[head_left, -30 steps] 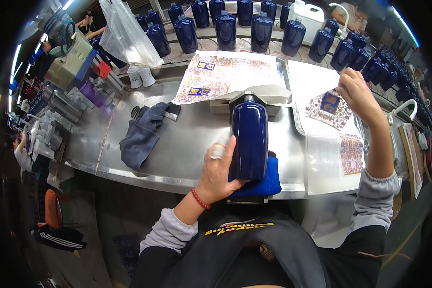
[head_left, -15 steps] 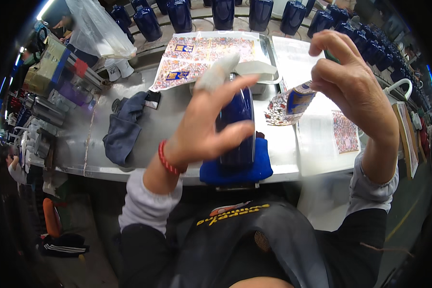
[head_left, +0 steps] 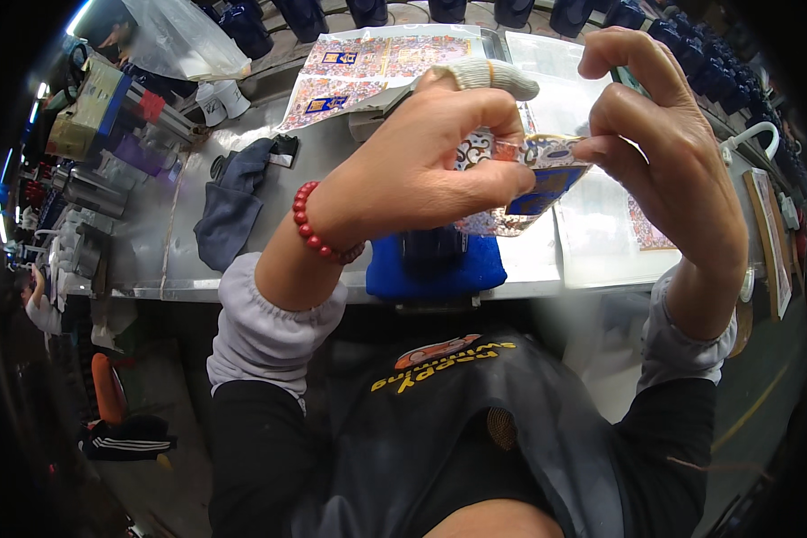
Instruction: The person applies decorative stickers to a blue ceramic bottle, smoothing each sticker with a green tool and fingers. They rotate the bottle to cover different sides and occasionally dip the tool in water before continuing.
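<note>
A thin, colourful patterned decal (head_left: 551, 188) with a blue panel is stretched between my two hands above the bench. My left hand (head_left: 421, 166) pinches its left end between thumb and a bent finger; a whitish knitted finger cover (head_left: 489, 77) is on one finger. With thumb and fingertips closed, my right hand (head_left: 659, 134) grips the upper right end. Under my left hand, a dark blue bottle (head_left: 429, 244) lies on a bright blue cloth pad (head_left: 386, 269) at the bench's near edge. Most of that bottle is hidden by the hand and decal.
Printed decal sheets (head_left: 323, 90) lie at the back of the metal bench (head_left: 184, 224), with pale sheets (head_left: 592, 260) to the right. A grey-blue cloth (head_left: 229, 215) rests at the left. Dark blue bottles (head_left: 368, 11) stand in a row beyond.
My left hand has moved right and now pinches the decal's free left end, which hung loose before. The decal has been spread between both hands. My right hand keeps its grip.
</note>
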### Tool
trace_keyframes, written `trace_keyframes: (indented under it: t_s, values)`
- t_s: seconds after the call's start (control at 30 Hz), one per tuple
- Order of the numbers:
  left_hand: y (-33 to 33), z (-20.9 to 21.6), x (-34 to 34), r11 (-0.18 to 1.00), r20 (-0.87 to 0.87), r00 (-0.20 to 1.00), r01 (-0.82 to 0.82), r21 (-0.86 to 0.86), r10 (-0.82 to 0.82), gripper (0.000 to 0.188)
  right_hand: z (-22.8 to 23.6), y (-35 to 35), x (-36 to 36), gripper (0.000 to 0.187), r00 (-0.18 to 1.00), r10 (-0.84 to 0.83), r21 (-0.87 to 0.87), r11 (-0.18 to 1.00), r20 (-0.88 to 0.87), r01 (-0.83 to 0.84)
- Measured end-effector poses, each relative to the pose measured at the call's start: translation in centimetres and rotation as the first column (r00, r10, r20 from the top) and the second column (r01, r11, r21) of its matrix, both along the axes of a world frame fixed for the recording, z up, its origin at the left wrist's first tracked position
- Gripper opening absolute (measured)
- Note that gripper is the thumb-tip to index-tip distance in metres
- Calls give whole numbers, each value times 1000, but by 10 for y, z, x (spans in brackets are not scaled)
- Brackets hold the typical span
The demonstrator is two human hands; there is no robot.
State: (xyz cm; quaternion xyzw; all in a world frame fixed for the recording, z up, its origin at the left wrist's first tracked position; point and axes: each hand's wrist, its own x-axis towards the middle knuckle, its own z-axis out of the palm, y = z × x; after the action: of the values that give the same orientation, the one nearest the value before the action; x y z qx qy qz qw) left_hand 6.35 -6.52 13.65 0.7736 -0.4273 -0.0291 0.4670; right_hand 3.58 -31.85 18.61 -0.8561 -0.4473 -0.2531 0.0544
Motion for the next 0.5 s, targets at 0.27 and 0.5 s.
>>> trace_keyframes:
  t_s: [0.27,0.5]
  values:
    - [38,20,-42,974,-105,973,-214,-70,206,16,-8,5,8,29,925,259,287,941,-278,-178]
    - [57,-49,6,852,-9,860,-504,142,510,16,-105,42,64,24,854,184,431,901,-487,52]
